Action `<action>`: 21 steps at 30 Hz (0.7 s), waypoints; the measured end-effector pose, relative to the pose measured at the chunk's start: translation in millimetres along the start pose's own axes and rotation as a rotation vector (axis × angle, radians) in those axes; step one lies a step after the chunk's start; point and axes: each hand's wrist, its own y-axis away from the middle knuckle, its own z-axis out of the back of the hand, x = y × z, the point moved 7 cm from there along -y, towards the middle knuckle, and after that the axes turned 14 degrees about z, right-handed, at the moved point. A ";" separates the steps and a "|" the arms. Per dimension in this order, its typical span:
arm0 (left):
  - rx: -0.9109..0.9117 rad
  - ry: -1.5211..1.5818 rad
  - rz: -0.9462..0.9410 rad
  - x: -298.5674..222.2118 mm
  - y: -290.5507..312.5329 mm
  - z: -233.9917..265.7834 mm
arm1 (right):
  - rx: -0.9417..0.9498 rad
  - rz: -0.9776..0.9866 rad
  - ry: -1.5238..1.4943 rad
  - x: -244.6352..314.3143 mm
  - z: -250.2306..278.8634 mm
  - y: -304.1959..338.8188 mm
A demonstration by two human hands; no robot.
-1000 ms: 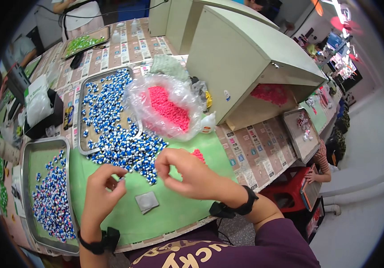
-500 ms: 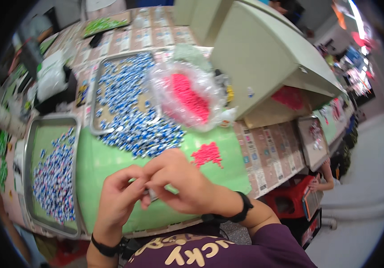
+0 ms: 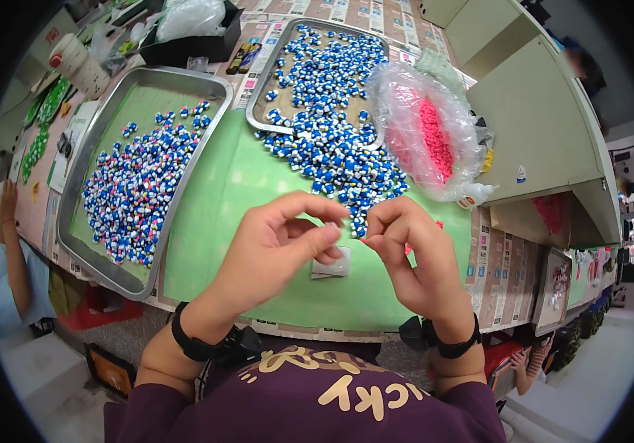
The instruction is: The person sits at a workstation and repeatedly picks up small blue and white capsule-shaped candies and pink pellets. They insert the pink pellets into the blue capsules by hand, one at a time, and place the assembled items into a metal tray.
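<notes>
Green matting (image 3: pixel 202 236) lies beneath the left hand (image 3: pixel 276 240), curled but its grip impossible to tell, and the right hand (image 3: pixel 417 258), which pinches a tiny pink piece (image 3: pixel 363 240) near the heaped blue-and-white pieces (image 3: pixel 346 166).

The work mat (image 3: pixel 214 244) is bright green, lying over a tablecloth (image 3: pixel 504 251) striped brown and white with printed patches. Blue and white pieces (image 3: pixel 339 159), flecked with yellow, spill from one silver tray (image 3: pixel 258 92); the left-hand heap (image 3: pixel 136 196) shows pink among its blue and white. Hot-pink bits (image 3: pixel 436 140) fill a clear bag (image 3: pixel 393 92). From where I stand, the purple shirt (image 3: pixel 295 413) bears cream lettering, the wristbands (image 3: pixel 457 347) look black, the cabinet (image 3: pixel 546 125) pale grey-green.
</notes>
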 end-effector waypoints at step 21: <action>-0.005 0.155 -0.025 -6.0 1.6 23.6 | 0.031 -0.230 -0.198 -5.9 -10.2 -4.3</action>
